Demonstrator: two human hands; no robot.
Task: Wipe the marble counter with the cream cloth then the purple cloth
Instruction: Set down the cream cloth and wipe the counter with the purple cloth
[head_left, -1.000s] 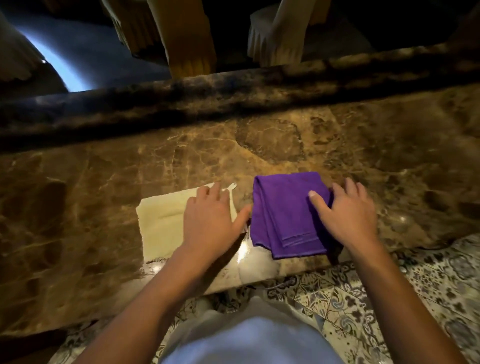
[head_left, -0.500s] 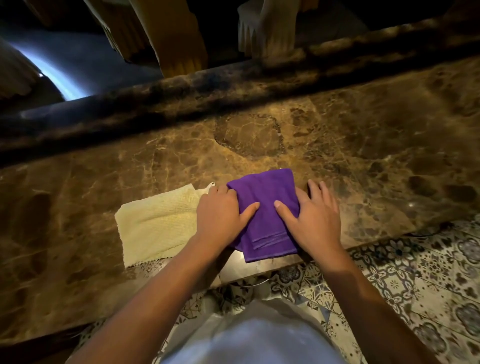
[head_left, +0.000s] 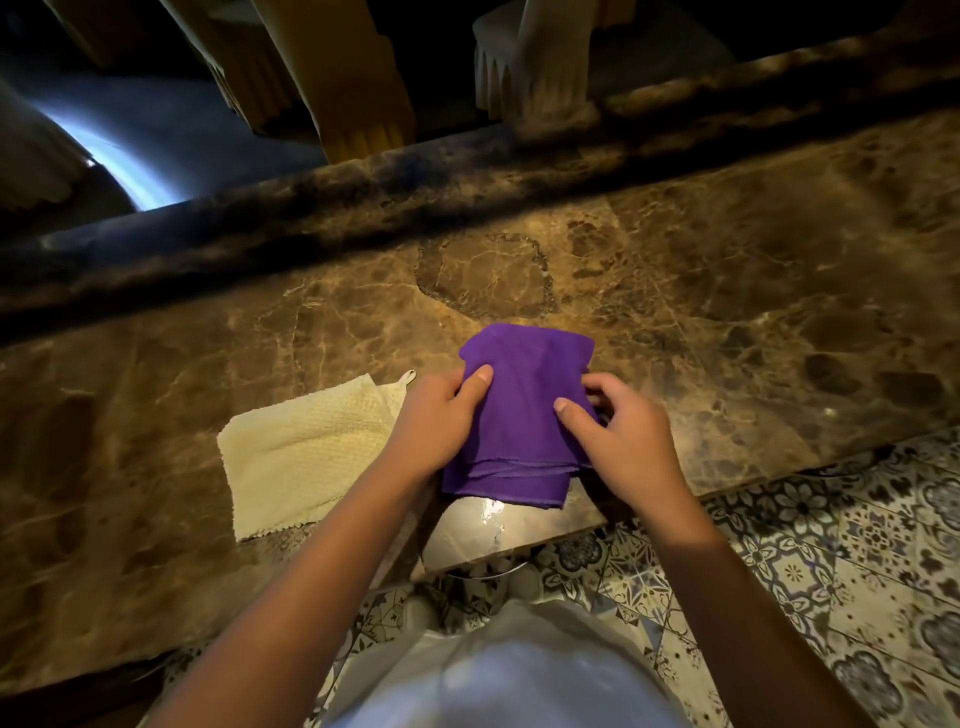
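A folded purple cloth (head_left: 522, 405) is held near the front edge of the brown marble counter (head_left: 727, 312), its far end lifted a little off the stone. My left hand (head_left: 434, 421) grips its left side with the thumb on top. My right hand (head_left: 623, 441) grips its right side, thumb pressed onto the cloth. The cream cloth (head_left: 306, 457) lies flat on the counter just left of my left hand, with a small hanging loop at its far right corner. Neither hand touches it.
A dark raised marble ledge (head_left: 363, 197) runs along the counter's far side. Beyond it stand pale carved furniture legs (head_left: 530, 67) and yellow ones (head_left: 348, 88). Patterned floor tiles (head_left: 831, 545) show below the counter's front edge, beside my white shirt.
My left hand left the cream cloth and moved right onto the purple cloth. Both hands went from lying flat on it to gripping its sides and raising its far end.
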